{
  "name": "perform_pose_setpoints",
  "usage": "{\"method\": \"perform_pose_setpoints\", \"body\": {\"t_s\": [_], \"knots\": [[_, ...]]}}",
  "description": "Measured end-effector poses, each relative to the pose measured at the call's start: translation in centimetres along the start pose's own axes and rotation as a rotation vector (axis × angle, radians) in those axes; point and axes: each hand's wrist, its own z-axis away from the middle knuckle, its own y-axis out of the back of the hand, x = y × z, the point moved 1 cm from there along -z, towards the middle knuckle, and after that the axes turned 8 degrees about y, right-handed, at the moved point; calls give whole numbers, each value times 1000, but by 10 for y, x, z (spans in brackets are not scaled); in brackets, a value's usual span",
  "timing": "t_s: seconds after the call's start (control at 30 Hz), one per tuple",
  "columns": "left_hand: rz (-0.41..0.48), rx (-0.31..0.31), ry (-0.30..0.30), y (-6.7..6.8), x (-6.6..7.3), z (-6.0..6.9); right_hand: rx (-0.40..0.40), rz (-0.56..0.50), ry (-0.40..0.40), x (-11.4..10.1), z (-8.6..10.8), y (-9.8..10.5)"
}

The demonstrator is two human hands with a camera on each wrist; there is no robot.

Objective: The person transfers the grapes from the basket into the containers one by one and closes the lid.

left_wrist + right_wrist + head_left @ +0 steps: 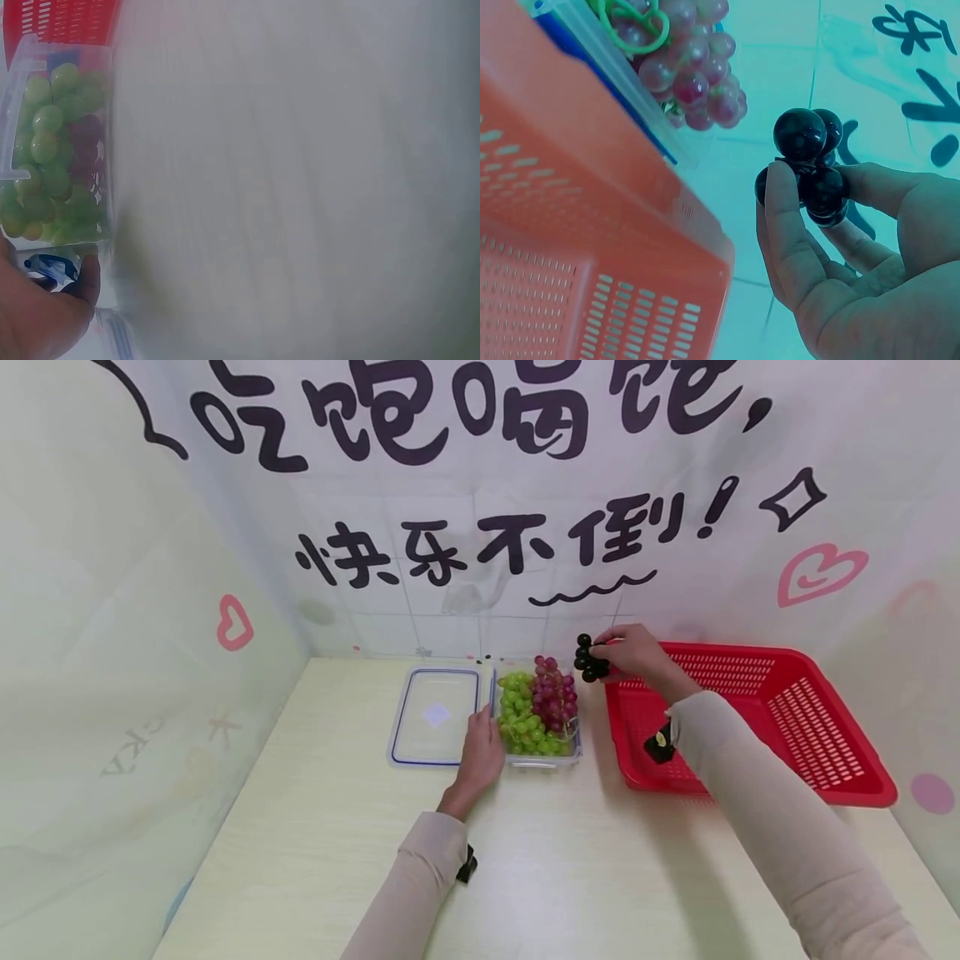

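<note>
A clear container [542, 762] holds green grapes [521, 710] and red grapes [553, 693]; its side and the green grapes [46, 146] also show in the left wrist view. My left hand [482, 752] rests against the container's left side. My right hand [630, 653] pinches a small bunch of black grapes [585, 658] above and to the right of the container, near the basket's back left corner. The right wrist view shows the black grapes [801, 135] between the thumb and fingers of the right hand [855, 277].
A clear lid with a blue seal [435, 763] lies flat on the table [315, 827], left of the container. To the right stands a red perforated basket [817, 727], with the right forearm over it. A printed cloth [450, 593] hangs behind the table.
</note>
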Motion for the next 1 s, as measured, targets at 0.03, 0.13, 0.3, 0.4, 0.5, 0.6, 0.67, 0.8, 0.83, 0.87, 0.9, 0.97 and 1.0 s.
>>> {"method": "perform_pose_setpoints", "body": {"t_s": [0.03, 0.13, 0.3, 0.4, 0.5, 0.6, 0.67, 0.8, 0.83, 0.87, 0.9, 0.97, 1.0], "knots": [[-3, 0, -1, 0, 0, 0, -2, 2, 0, -1, -1, -2], [-6, -2, 1, 0, -1, 0, -3, 18, 1, -3, -4, -7], [-5, -2, -3, 1, -1, 0, -13, 29, -2, -7, -8, -16], [-11, -2, -6, 0, -1, 0, -22, 10, 5, -10, -9, -21], [-15, 2, -11, 0, -1, 0, -29, 0, 18, -13, -9, -27], [-15, 6, -19, 0, -1, 0, -32, -4, 26, -15, -11, -33], [-14, 7, -22, 0, -1, 0, -34, -1, 33, -16, -12, -37], [-10, -1, -13, 1, -1, 0, -45, 5, 36, -17, -13, -44], [-9, 0, -15, 1, -1, 0, -49, 6, 36, -17, -14, -45], [-8, 2, -18, 1, -1, 0, -53, 5, 35, -18, -14, -47], [-7, 4, -20, 1, 0, 1, -57, 5, 33, -17, -14, -49], [-5, 7, -25, 1, 0, 1, -63, -5, 19, -16, -15, -52], [-5, 9, -28, 1, 0, 1, -69, -11, 9, -16, -16, -54]]}}
